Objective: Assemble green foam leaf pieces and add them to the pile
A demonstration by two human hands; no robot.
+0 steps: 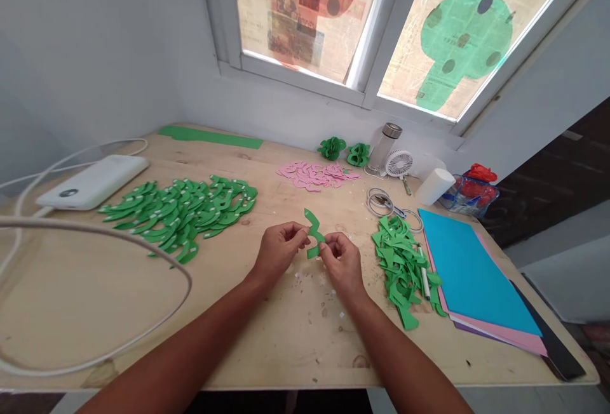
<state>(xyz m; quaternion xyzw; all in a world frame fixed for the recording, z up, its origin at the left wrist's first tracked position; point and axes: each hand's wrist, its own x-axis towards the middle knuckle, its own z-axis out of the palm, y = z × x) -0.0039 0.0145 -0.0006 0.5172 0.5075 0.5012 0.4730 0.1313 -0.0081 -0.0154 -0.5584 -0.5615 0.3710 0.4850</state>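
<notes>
Over the middle of the table, a wavy green foam or paper cutout is held between my two hands. My left hand pinches its left edge with thumb and fingertips. Its lower right part is gripped by my right hand, also in a pinch. To the left lies a wide heap of curved green pieces, many with small white patches. A tangled pile of green pieces is on the right, with a white pen on it. Pink cutouts lie behind my hands.
Coloured sheets are stacked at the right. A white power bank with a looping cable is on the left. Along the wall stand two green paper balls, a bottle, a small fan and a white roll. Scissors lie nearby.
</notes>
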